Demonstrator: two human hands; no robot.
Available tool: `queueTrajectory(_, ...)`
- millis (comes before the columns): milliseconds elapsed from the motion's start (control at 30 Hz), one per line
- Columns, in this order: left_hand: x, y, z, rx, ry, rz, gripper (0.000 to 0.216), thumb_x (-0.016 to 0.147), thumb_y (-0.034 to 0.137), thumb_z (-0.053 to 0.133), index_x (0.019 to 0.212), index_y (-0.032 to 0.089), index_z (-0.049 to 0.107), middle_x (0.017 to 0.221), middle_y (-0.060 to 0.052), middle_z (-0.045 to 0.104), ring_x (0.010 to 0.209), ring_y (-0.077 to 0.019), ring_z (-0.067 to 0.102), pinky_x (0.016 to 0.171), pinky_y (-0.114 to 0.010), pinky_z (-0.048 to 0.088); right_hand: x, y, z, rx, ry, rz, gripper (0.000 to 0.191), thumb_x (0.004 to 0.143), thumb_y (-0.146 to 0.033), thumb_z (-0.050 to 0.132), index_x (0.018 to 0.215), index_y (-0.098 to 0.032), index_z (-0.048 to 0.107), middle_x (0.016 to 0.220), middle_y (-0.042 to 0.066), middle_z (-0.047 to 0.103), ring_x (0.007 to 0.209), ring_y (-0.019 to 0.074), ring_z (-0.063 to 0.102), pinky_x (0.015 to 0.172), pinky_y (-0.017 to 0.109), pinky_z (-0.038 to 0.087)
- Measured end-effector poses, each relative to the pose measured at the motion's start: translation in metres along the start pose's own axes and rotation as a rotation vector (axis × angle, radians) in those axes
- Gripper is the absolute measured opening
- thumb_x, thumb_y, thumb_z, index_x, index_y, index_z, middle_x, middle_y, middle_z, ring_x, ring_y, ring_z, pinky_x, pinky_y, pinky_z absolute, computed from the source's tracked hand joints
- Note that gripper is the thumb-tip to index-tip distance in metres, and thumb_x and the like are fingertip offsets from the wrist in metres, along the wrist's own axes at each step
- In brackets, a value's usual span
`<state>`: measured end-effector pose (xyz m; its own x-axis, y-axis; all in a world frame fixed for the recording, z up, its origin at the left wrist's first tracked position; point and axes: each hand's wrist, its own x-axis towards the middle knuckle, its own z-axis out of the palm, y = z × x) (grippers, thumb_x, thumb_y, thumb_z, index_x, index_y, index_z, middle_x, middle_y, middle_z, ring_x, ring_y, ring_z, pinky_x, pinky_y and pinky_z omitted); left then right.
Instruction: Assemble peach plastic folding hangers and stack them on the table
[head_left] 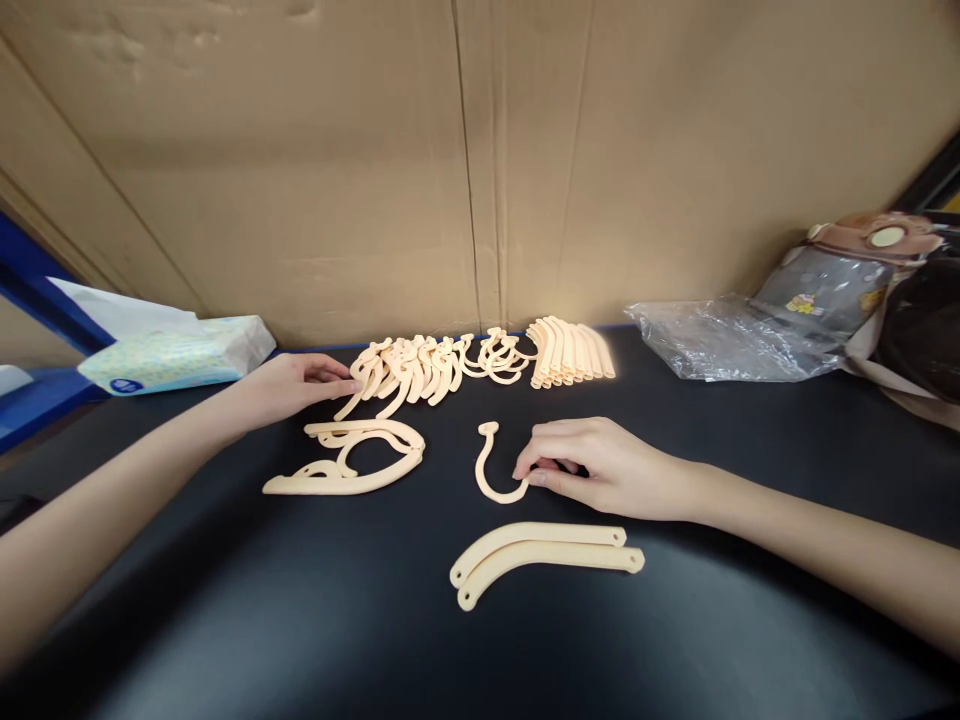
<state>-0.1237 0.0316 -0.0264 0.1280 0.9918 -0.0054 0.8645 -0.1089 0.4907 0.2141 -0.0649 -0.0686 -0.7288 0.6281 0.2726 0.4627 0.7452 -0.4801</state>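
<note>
My right hand (592,465) pinches the tip of a cream plastic hanger hook (484,475), which lies on the black tabletop with its flat knob end pointing away from me. My left hand (292,385) reaches to the left end of a pile of curved hanger pieces (420,365). Its fingers are stretched out and touch the outermost piece; no grip shows. Nearer to me, between the hands, lies a folded plastic hanger (375,485). Two curved hanger arms (555,555) with holes at their ends lie side by side in front of my right hand.
Several loose hooks (499,355) and a row of stacked hanger arms (570,350) stand along the back by a cardboard wall (337,180). A tissue pack (180,350) is at left. A clear plastic bag (720,335) and a water bottle (832,270) are at right.
</note>
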Motion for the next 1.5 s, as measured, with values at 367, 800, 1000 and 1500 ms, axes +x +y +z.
queueTrajectory(367, -0.005, 0.004, 0.002, -0.054, 0.004, 0.013, 0.037, 0.074, 0.049, 0.065, 0.085, 0.014, 0.070, 0.078, -0.001, 0.069, 0.077, -0.0173, 0.056, 0.065, -0.022, 0.040, -0.001, -0.003, 0.002, -0.079, -0.032, -0.078, 0.023, 0.097, -0.023, 0.044, 0.102, -0.018, 0.066, 0.086, 0.002, 0.060, 0.072, 0.0097, 0.056, 0.065, 0.021, 0.042)
queueTrajectory(800, -0.002, 0.004, 0.006, -0.010, 0.069, -0.096, 0.031, 0.068, 0.045, 0.067, 0.072, 0.015, 0.071, 0.061, 0.002, 0.060, 0.063, -0.0145, 0.048, 0.057, -0.022, 0.032, -0.001, -0.005, 0.003, -0.053, -0.019, -0.079, 0.024, 0.097, -0.022, 0.046, 0.101, -0.017, 0.068, 0.085, 0.002, 0.061, 0.071, 0.0090, 0.057, 0.064, 0.020, 0.042)
queueTrajectory(1000, -0.003, 0.003, 0.007, -0.004, 0.141, -0.081, 0.026, 0.069, 0.042, 0.068, 0.069, 0.016, 0.067, 0.057, 0.003, 0.060, 0.057, -0.0138, 0.048, 0.052, -0.024, 0.031, 0.000, -0.009, 0.002, 0.031, -0.033, -0.057, 0.021, 0.095, -0.023, 0.049, 0.101, -0.019, 0.068, 0.086, 0.001, 0.062, 0.072, 0.0083, 0.056, 0.065, 0.019, 0.041)
queueTrajectory(1500, -0.075, 0.091, 0.050, -0.159, 0.040, 0.427, 0.025, 0.079, 0.045, 0.063, 0.069, 0.022, 0.063, 0.064, 0.004, 0.063, 0.059, -0.0126, 0.055, 0.057, -0.023, 0.040, 0.003, -0.003, -0.002, 0.358, 0.438, 0.227, 0.049, 0.086, -0.035, 0.062, 0.130, -0.025, 0.042, 0.107, 0.004, 0.055, 0.081, 0.0118, 0.057, 0.066, 0.025, 0.047)
